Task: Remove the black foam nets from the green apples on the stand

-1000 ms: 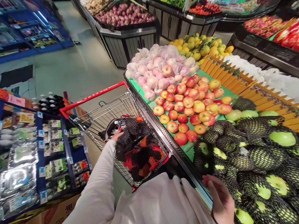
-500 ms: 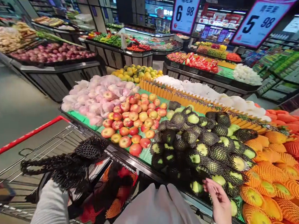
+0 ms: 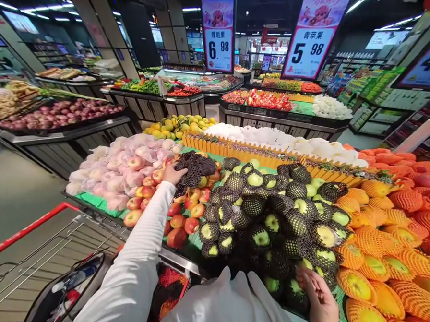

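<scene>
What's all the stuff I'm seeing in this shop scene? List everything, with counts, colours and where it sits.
black net sleeves: a bunch, black, held over the red apples
red apples: many, red-yellow, stand's left
green apples: many, green in black netting, middle
orange-netted fruit: many, right
wrapped pink fruit: many, far left
price signs: two readable, 6.98 and 5.98, overhead
shopping cart: one, red handle, lower left
left hand: grips the net sleeves
right hand: open, at the green apples

Above the green apples (image 3: 269, 216), one hanging price sign (image 3: 218, 34) read "6.98"; the neighbouring sign (image 3: 310, 38) read "青苹果 5.98".
</scene>
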